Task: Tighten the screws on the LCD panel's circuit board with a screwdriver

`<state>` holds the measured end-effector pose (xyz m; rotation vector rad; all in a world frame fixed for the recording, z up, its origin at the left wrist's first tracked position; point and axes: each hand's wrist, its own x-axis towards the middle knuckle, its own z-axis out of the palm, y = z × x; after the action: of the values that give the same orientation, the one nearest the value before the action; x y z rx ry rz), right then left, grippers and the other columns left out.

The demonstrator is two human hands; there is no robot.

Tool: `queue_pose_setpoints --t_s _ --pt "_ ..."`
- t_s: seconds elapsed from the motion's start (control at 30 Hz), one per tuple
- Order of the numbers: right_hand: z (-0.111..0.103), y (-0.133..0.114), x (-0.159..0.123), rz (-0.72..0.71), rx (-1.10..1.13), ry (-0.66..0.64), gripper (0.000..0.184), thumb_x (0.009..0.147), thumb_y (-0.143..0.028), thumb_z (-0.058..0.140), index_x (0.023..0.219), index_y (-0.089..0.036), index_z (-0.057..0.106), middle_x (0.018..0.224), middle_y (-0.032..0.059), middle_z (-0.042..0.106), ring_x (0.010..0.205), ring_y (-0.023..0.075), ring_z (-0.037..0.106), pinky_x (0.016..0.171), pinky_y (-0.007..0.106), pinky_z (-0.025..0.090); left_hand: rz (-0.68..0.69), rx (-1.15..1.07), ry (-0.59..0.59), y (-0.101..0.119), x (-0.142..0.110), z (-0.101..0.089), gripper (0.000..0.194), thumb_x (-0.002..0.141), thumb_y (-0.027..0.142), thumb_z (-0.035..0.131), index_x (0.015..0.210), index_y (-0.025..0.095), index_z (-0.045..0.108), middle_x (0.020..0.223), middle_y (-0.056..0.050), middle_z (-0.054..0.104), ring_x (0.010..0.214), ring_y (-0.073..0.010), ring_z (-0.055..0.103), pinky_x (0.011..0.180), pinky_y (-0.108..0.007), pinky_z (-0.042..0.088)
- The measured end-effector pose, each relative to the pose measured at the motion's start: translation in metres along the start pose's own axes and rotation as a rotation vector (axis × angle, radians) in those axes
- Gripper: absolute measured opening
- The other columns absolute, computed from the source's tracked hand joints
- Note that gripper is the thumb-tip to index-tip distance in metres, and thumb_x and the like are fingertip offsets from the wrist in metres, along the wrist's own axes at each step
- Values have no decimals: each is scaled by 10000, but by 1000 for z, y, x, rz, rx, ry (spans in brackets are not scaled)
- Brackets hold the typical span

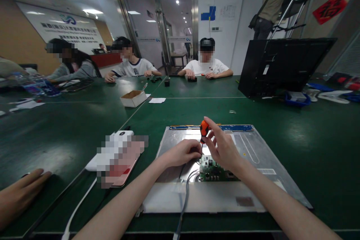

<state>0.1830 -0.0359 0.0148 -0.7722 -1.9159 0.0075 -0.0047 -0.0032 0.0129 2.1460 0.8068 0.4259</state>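
The right hand (222,146) pinches an orange and black screwdriver (204,129) over the green board (212,167); the left hand (185,152) has its fingers bunched by its tip. Under them lies a big flat metal panel (171,195) on the green table (317,146)

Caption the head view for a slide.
Right hand holds an orange-and-black screwdriver upright over a green circuit board on a metal panel.

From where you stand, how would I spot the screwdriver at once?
Find the large silver panel lying on the green table. Over its green circuit board, the right hand holds the screwdriver upright. Its stubby orange-and-black handle sets it apart from the grey cables nearby.
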Motion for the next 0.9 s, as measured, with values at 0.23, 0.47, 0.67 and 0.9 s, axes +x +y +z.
queue_pose_setpoints --t_s 0.23,0.47,0.67,0.9 --pt "0 -1 2 9 27 1 596 972 -170 455 1517 -268 233 876 25 610 549 114 532 436 215 452 14 -35 -9 -3 0 0 84 827 74 605 828 158 601 789 -5 647 731 -155 588 719 -267 468" --pt "1 0 1 43 27 21 554 966 -193 473 1479 -261 277 895 32 631 582 127 588 455 220 469 -5 -40 -2 1 0 -1 100 822 61 607 790 156 600 778 -1 644 734 -154 586 722 -266 466" --pt "-2 -2 1 29 64 79 560 958 -180 482 1467 -254 261 835 10 618 618 144 624 470 222 485 -12 -39 -10 1 0 -1 87 830 71 610 813 156 609 778 2 646 715 -145 586 709 -261 474" --pt "-4 -4 2 23 56 143 545 955 -179 482 1449 -260 267 793 -11 610 623 144 637 457 211 470 -13 -7 -10 2 -2 -2 68 843 105 603 862 163 633 826 -13 675 744 -154 606 713 -265 491"
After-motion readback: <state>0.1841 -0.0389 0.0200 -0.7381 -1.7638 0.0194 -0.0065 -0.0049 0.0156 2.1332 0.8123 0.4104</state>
